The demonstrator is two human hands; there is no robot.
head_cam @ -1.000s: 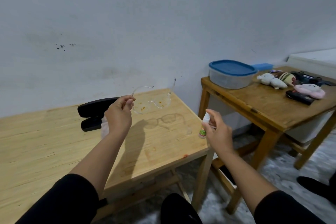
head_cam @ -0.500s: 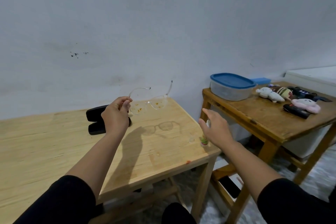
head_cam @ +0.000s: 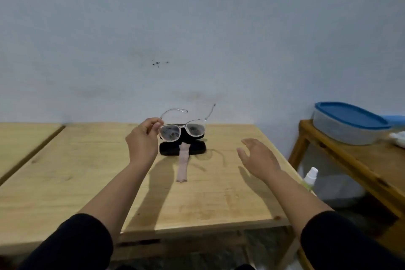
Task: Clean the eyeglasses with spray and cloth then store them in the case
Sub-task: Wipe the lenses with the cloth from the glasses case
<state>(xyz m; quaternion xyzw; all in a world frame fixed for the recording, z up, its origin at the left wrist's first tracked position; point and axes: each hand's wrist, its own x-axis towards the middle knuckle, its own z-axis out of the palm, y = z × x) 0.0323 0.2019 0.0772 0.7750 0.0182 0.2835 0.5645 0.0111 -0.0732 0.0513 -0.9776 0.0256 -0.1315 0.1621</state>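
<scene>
My left hand [head_cam: 143, 140] pinches the left hinge of the clear-framed eyeglasses [head_cam: 183, 128] and holds them up above the table, temples pointing away from me. Both lenses look wet and smeared. Behind them on the wooden table [head_cam: 87, 182] lies the open black case [head_cam: 183, 149]. A pinkish cloth [head_cam: 183, 166] hangs out of the case toward me. My right hand [head_cam: 257, 156] hovers open and empty over the table's right part. The small white spray bottle [head_cam: 310, 178] stands at the table's right edge, partly hidden behind my right forearm.
A second wooden table [head_cam: 350, 160] stands to the right with a grey container under a blue lid [head_cam: 348, 121]. Another tabletop [head_cam: 22, 138] adjoins on the left. A bare wall rises right behind the tables.
My right hand has set the spray bottle down at the table's right edge and moved left, now empty. The view has swung left. The glasses stay in my left hand, their lenses now wet.
</scene>
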